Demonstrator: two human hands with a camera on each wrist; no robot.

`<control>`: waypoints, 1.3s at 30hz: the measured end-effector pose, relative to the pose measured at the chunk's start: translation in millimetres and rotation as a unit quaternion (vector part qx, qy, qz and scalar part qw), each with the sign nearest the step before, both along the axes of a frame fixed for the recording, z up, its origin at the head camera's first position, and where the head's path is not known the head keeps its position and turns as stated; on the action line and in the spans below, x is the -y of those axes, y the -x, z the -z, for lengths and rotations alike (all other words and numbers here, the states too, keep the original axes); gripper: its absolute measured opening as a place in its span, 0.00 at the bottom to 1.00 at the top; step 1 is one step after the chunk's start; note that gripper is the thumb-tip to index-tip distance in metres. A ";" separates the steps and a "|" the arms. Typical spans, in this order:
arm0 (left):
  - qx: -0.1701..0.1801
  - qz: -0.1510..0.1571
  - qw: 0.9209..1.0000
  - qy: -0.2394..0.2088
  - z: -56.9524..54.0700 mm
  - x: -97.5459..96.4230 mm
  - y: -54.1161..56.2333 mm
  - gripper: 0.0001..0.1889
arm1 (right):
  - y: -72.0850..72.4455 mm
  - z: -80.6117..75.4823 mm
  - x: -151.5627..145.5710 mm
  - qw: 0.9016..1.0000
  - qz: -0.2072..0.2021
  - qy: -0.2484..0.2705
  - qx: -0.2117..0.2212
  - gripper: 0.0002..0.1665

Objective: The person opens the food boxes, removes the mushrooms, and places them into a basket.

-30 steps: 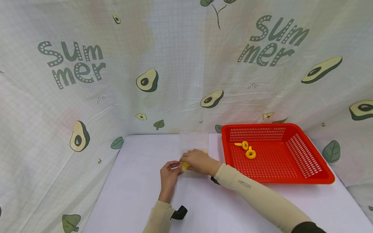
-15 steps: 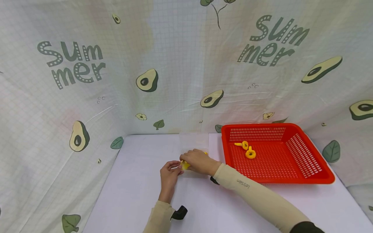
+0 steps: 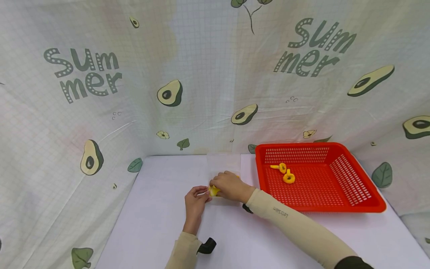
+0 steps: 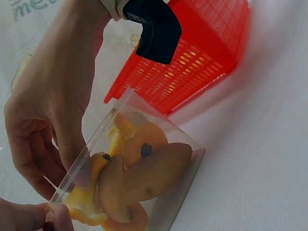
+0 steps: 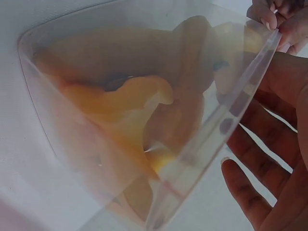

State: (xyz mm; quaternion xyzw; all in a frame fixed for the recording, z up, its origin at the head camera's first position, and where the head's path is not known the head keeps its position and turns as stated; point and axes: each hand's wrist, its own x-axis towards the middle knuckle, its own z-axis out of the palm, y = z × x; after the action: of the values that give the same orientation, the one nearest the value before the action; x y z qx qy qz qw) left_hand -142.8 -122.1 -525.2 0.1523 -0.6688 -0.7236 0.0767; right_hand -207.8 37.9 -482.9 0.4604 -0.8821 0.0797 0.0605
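A clear plastic bag [image 4: 166, 211] holds several yellow-orange pieces [image 4: 144, 144] and a tan mushroom-shaped piece [image 4: 154, 173]. A stiff strip runs along its upper edge. My left hand [image 3: 195, 204] pinches the corner at one end of this strip. Farther along it, my right hand [image 3: 230, 185] grips the edge, thumb on one side and fingers on the other. In the right wrist view, the right fingers [image 5: 264, 163] stretch along the outside of the bag. From the head camera, the right hand covers most of the bag, and some yellow shows between the two hands.
A red perforated basket [image 3: 322, 207] stands to the right on the white table [image 3: 161, 220]. Two yellow ring-headed pieces [image 3: 289, 176] lie inside it at its left. A thin clear sheet [image 3: 223, 162] lies behind the hands. Patterned cloth [image 3: 201, 67] hangs around the table.
My right hand has slid slightly to the right along the bag's edge, showing a little more yellow between the hands. My left hand has stayed in place.
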 end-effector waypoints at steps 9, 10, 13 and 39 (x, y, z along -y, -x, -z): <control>-0.001 0.002 1.000 -0.005 1.6 0.9 0.4 0.13 | -1.5 -2.9 -0.4 1.000 0.016 -0.005 -0.017 0.08; 0.000 0.001 1.000 -0.005 2.0 0.9 0.6 0.13 | -1.9 -3.0 -0.3 1.000 0.018 -0.002 -0.017 0.07; -0.002 0.000 1.000 -0.003 1.8 0.3 0.9 0.12 | -3.3 -4.1 0.2 1.000 0.022 0.009 -0.012 0.07; 0.002 0.000 1.000 -0.005 1.2 0.4 0.4 0.12 | 1.9 -21.1 -7.7 0.994 0.100 0.028 0.028 0.06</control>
State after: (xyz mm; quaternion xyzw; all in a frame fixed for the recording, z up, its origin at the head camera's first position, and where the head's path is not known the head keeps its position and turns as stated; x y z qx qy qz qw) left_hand -143.2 -122.5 -526.4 0.1538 -0.6651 -0.7269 0.0743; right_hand -209.7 45.6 -461.9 0.3655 -0.9225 0.1111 0.0563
